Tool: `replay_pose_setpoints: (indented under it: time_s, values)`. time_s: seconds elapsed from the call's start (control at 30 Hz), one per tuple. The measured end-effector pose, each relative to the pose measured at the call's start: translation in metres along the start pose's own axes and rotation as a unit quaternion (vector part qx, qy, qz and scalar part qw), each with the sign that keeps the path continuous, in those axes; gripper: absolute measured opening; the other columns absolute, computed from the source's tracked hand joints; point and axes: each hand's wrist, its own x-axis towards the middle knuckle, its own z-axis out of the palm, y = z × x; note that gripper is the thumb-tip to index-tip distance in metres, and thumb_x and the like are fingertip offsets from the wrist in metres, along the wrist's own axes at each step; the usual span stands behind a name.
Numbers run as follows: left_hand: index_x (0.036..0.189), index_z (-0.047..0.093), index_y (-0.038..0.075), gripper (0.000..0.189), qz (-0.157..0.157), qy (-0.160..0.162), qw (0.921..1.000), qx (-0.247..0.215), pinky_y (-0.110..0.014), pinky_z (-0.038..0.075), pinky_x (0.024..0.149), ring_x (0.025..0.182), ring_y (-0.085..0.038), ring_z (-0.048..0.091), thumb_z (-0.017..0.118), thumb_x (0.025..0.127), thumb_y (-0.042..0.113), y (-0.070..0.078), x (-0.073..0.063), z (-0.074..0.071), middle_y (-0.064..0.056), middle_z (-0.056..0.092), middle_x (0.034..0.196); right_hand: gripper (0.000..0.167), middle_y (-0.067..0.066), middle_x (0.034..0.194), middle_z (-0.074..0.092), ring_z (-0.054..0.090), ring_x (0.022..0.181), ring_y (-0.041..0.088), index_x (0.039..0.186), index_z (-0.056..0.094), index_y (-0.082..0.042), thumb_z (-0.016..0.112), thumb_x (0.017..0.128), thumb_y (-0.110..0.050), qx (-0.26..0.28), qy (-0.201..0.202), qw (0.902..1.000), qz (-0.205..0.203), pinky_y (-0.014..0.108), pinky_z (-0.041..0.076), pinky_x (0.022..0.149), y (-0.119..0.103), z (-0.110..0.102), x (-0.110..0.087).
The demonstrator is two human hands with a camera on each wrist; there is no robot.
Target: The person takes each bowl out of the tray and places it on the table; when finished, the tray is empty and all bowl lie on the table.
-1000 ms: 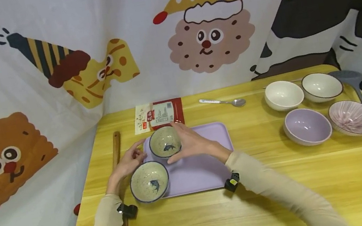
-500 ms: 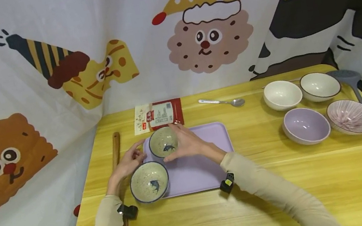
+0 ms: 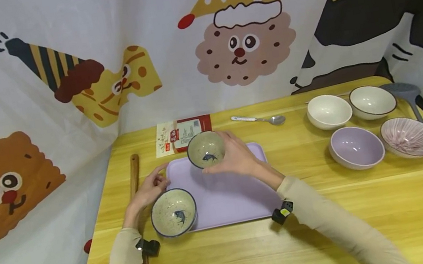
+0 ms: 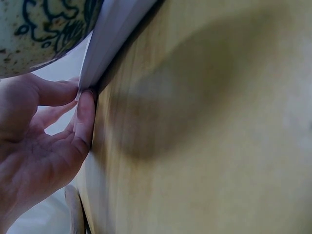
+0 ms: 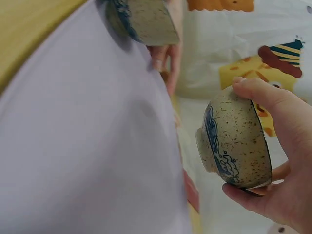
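My right hand (image 3: 236,153) grips a small speckled bowl (image 3: 204,147) with a dark rim and a blue fish inside. In the right wrist view that bowl (image 5: 236,139) is raised off the purple tray (image 5: 87,136), thumb on one side and fingers on the other. At the left edge of the tray (image 3: 231,198), my left hand (image 3: 148,193) pinches the rim; the left wrist view has thumb and forefinger meeting at that rim. A larger matching bowl (image 3: 172,213) sits at the tray's near left corner, just beside the left wrist.
A wooden stick (image 3: 134,173) lies left of the tray, partly under the left arm. Behind the tray are a red and white packet (image 3: 168,137) and a spoon (image 3: 257,119). Several bowls (image 3: 356,147) and a grey turner (image 3: 404,90) with a green handle stand at the right.
My right hand has lifted the small bowl from the tray's far left corner and moved it right. The left hand and the larger bowl have stayed in place.
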Motion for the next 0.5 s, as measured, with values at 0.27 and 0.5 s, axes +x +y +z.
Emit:
replay_pose_setpoints:
  time_s: [0.27,0.5]
  values:
    - [0.154,0.039,0.005,0.055,-0.008,0.000,1.0000,0.001,-0.025,0.046,0.068,0.081,-0.019,0.052,0.055,0.101,0.007,0.003,-0.002,0.000,-0.016,0.057,0.098,0.128,0.026,0.155,0.038,0.045,0.136,0.046,0.157,0.030,-0.005,0.093,0.058,-0.056,-0.015,0.046,0.9983,0.032,0.063,0.045,0.104,0.007,-0.036,-0.005]
    - [0.155,0.039,0.006,0.056,-0.011,-0.002,0.9999,0.006,-0.025,0.047,0.069,0.082,-0.018,0.052,0.055,0.102,0.008,0.003,-0.001,0.000,-0.015,0.057,0.099,0.128,0.029,0.154,0.037,0.044,0.136,0.048,0.157,0.029,-0.002,0.092,0.060,-0.057,-0.029,0.079,0.9937,0.073,0.065,0.042,0.105,0.024,-0.065,-0.015]
